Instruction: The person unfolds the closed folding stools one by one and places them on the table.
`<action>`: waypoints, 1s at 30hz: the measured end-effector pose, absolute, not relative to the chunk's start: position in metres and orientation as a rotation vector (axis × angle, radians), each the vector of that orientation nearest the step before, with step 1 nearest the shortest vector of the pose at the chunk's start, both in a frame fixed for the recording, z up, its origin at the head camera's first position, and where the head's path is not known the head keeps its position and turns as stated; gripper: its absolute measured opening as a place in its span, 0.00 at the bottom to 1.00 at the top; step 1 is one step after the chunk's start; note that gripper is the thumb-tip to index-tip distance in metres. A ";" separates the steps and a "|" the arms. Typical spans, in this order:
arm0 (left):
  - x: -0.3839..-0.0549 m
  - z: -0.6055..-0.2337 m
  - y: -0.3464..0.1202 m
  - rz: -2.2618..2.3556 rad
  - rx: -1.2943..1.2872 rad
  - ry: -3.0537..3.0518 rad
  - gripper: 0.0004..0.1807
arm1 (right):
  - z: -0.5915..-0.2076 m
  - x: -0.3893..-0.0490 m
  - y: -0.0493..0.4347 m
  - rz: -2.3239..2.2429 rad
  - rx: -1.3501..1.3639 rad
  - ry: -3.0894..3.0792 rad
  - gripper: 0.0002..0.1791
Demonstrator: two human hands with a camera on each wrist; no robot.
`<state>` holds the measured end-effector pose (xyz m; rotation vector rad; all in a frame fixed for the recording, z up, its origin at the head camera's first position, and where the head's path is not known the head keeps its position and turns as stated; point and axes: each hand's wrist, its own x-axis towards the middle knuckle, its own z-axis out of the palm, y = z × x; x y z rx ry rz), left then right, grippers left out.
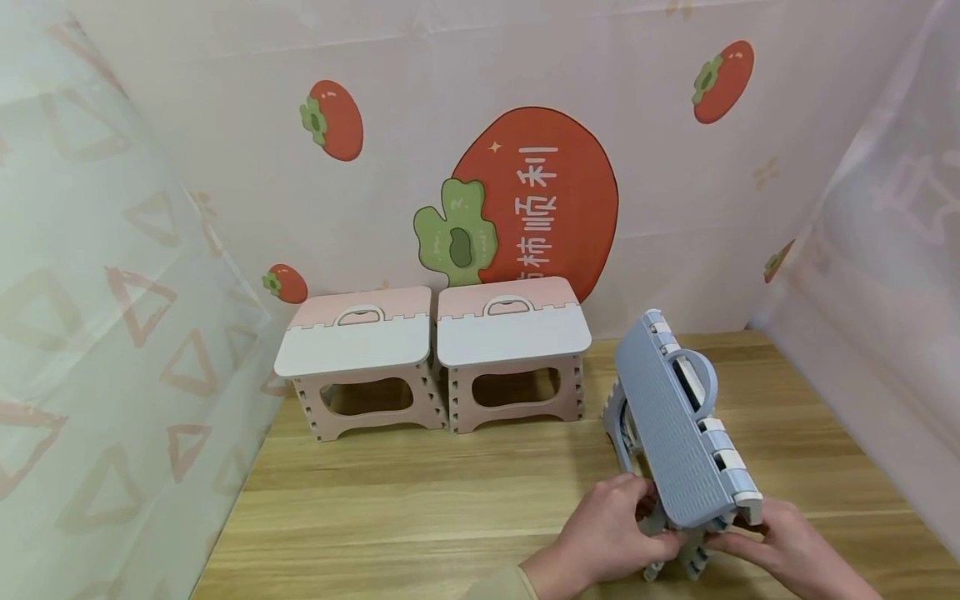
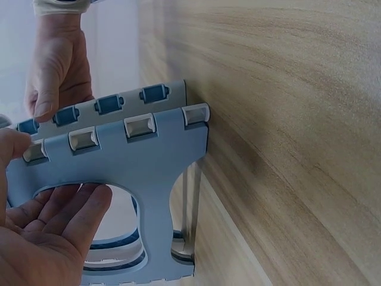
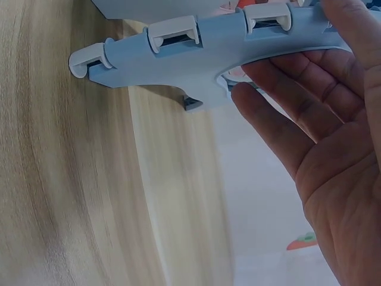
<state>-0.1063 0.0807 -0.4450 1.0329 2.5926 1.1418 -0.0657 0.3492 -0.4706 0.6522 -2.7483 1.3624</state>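
Note:
A blue and white folding stool [image 1: 671,425] stands at the right of the table, its seat tilted and its legs partly folded. My left hand [image 1: 611,533] grips the near left leg panel. In the left wrist view its fingers [image 2: 71,214] reach into the panel's cutout, with the thumb by the notched edge. On the stool's other side, my right hand [image 1: 787,546] holds the opposite panel; the right wrist view has its fingers [image 3: 292,113] curled into that panel's opening. From the head view, the seat hides part of the fingertips.
Two pink and white folding stools, one at left [image 1: 356,346] and one at centre [image 1: 513,337], stand unfolded side by side along the back of the wooden table [image 1: 390,517]. A cloth with printed persimmons [image 1: 536,200] hangs behind, with cloth walls at both sides.

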 end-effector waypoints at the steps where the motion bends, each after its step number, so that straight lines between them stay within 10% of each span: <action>1: -0.106 -0.445 0.081 1.146 1.030 2.585 0.14 | -0.471 -0.065 0.350 1.363 0.656 -2.739 0.22; 30: -0.106 -0.446 0.079 1.115 1.042 2.642 0.14 | -0.473 -0.056 0.359 1.303 0.570 -2.678 0.26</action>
